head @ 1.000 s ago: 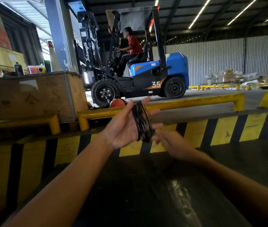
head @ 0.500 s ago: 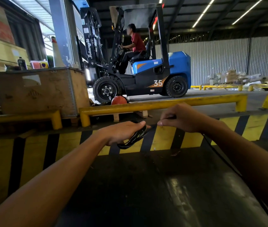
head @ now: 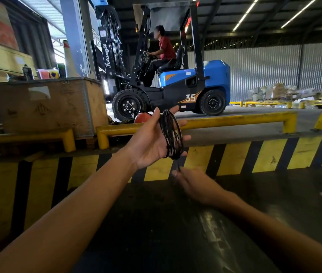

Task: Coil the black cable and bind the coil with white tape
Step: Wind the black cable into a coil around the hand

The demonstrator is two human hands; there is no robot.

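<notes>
The black cable (head: 171, 135) is wound in several loops around the spread fingers of my left hand (head: 152, 141), which is raised palm up in front of me. A short loose end hangs from the bottom of the coil down to my right hand (head: 192, 184), just below, whose fingertips pinch that strand. The right hand is motion-blurred. No white tape is in view.
A dark glossy work surface (head: 175, 233) lies under my arms, edged by a yellow-and-black striped barrier (head: 264, 154) and yellow rails (head: 235, 120). Beyond, a person drives a blue forklift (head: 175, 85). A wooden crate (head: 47, 105) stands at left.
My left hand has turned palm up and lifted the coil again. My right hand has dropped from beside the coil to below it, bringing the cable's end round.
</notes>
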